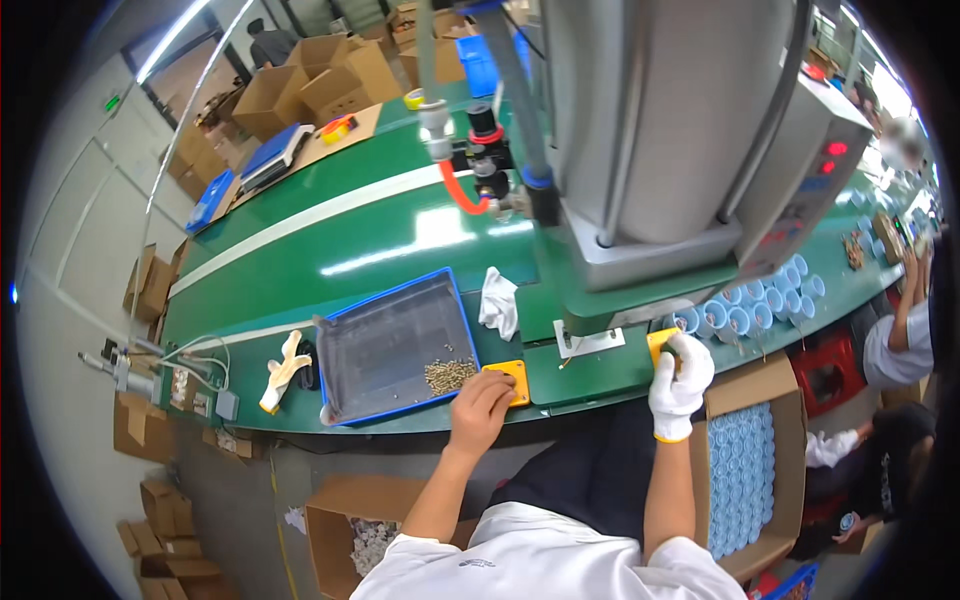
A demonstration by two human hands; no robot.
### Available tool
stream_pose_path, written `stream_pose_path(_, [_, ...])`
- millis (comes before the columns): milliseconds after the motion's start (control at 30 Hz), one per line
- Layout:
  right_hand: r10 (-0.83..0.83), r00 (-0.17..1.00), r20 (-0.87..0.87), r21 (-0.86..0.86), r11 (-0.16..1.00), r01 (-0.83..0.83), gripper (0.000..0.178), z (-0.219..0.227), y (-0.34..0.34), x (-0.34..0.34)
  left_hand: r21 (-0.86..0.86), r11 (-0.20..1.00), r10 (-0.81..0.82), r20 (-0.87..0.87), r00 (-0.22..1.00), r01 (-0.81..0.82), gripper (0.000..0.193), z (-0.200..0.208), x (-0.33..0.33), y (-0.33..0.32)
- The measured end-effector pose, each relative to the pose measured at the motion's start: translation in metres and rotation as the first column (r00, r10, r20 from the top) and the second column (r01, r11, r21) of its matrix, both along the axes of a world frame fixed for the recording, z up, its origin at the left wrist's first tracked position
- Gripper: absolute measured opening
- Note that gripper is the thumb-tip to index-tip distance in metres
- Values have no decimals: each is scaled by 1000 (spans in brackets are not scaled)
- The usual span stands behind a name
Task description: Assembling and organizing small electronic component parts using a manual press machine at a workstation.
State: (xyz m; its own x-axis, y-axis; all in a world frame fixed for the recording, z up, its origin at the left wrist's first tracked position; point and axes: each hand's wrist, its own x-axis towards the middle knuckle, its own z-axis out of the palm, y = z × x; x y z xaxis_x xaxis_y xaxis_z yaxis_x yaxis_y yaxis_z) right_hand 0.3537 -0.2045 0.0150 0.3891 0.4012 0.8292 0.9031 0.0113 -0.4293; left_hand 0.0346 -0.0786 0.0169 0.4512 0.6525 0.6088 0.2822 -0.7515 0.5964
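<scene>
My bare left hand (pixel 478 410) rests at the left edge of a yellow box (pixel 517 381) on the front of the green bench. Its fingers are bent and close together; anything beneath them is hidden. A white glove covers my right hand (pixel 684 384), whose curled fingers lie against a second yellow box (pixel 657 342), partly covering it. Between the boxes, a small metal plate (pixel 590 342) sits under the head of a large grey press (pixel 640 240). Left of my left hand, small brass-coloured parts (pixel 449 376) lie heaped in a blue-rimmed tray (pixel 335 370).
A white cloth (pixel 498 303) and a loose glove (pixel 285 371) lie on the bench. Light-blue cups (pixel 738 320) stand to the right; more fill a carton (pixel 790 440) below. Another open carton (pixel 350 490) stands lower left. A co-worker's arm (pixel 908 305) is at far right.
</scene>
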Motion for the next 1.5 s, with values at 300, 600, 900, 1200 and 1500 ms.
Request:
stream_pose_path(300, [116, 978, 173, -119, 988, -96, 21, -16, 10, 27, 189, 974, 132, -16, 991, -127, 15, 3, 0, 2])
stream_pose_path(600, [154, 987, -56, 9, 988, -153, 30, -47, 10, 38, -17, 999, 47, 71, 996, -46, 10, 44, 46, 12])
stream_pose_path(900, [197, 973, -117, 69, 979, -190, 29, -46, 13, 37, -148, 988, -27, 55, 998, 35, 13, 42, 51, 18])
stream_pose_path(1200, [240, 948, -209, 115, 969, -220, 25, -55, 3, 33, -282, 954, -74, 122, 990, 106, 13, 34, 36, 15])
stream_pose_path(1500, [171, 983, -73, 103, 981, -163, 19, -35, 20, 30, -162, 987, 9, 117, 993, 10, 12, 84, 46, 42])
